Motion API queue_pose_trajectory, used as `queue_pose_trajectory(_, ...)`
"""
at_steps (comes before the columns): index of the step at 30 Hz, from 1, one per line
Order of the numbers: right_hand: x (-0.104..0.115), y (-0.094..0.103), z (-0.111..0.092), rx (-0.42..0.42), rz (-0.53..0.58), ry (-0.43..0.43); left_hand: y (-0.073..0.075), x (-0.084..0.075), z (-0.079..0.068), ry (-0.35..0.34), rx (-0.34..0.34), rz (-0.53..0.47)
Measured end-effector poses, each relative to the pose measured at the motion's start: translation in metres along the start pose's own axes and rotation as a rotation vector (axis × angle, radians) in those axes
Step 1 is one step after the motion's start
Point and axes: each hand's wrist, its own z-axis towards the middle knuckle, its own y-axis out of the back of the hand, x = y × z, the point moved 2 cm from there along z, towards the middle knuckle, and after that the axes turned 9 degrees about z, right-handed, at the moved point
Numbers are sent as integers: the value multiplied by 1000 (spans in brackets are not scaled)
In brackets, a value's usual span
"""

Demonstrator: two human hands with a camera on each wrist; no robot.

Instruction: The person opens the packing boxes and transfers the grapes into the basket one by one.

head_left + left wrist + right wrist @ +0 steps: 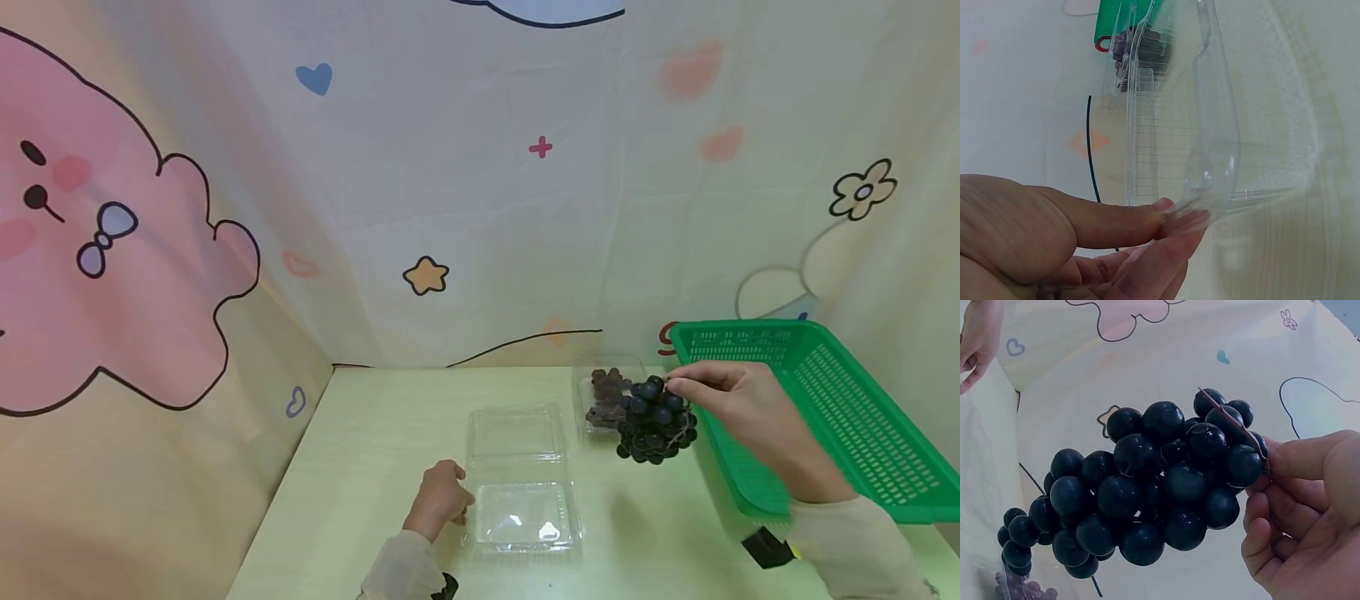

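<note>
A bunch of dark grapes [654, 425] hangs above the table from my right hand [742, 408], which pinches it at the stem end. In the right wrist view the grapes [1147, 487] fill the middle, with a thin brown stem showing beside the thumb. My left hand [441, 498] pinches the left edge of a clear plastic clamshell box [522, 512], which lies unfolded on the table. Close up in the left wrist view, thumb and fingers [1119, 225] hold the box's clear rim [1216, 156]. Nothing shows inside this box.
Behind the hanging bunch stands another clear box [581, 392] with reddish and dark grapes [609, 387] in it. A green plastic basket [873, 400] stands at the right, partly behind my right forearm. A printed curtain [480, 208] borders the pale table [360, 467].
</note>
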Motion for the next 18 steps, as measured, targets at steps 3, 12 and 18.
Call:
queue_pose_trajectory(3,-3,6,-2,-19,-20,-16,0,0,0,4,3,2)
queue_pose_trajectory(12,-13,23,-7,-46,-55,-22,1,-3,-1,5,-5,15)
queue_pose_trajectory(18,-22,34,-8,-53,-55,-57,0,-2,1,10,-3,27)
